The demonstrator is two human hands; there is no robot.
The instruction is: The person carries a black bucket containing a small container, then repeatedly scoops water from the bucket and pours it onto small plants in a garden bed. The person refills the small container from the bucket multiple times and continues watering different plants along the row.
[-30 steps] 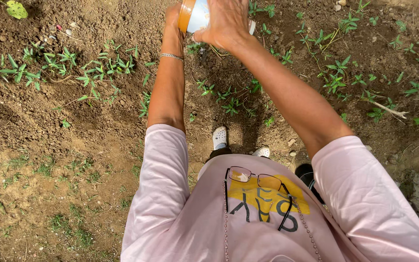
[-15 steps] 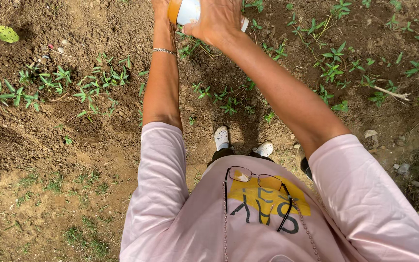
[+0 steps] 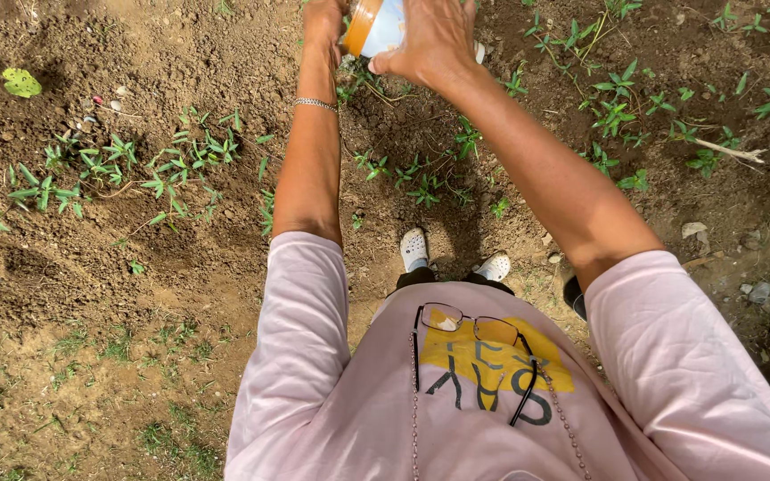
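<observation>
Change: since half a second ago both hands and the jar are seen slightly lower in the frame and further right; the leaf at upper left has dropped lower in the frame too.
View: head camera, looking straight down the body at bare soil.
Jar (image 3: pixel 376 25): held at the top centre of the frame, cut off by the top edge; an orange band sits on its left side and a pale blue and white body on its right.
Right hand (image 3: pixel 430 40): closed over the jar from the right and from above, thumb pointing left under it.
Left hand (image 3: pixel 324 22): pressed against the orange end of the jar at top centre; whether its fingers are curled round it cannot be told, as they are mostly out of frame.
Bracelet (image 3: pixel 315 104): a thin silver chain worn on the left wrist, just below the hand.
Shirt (image 3: pixel 456 401): pink, short-sleeved, filling the lower centre and right of the frame, with a yellow patch on the chest.
Glasses (image 3: pixel 470 322): hung at the collar on a bead chain, just above the yellow patch.
Shoes (image 3: pixel 413 249): two white ones seen at centre, between the arms, toes pointing up the frame.
Seedlings (image 3: pixel 118 169): a green row across the soil at middle left; more are scattered at upper right.
Leaf (image 3: pixel 21 82): a single broad one at upper left.
Stones (image 3: pixel 759 292): a few pale ones at the right edge.
</observation>
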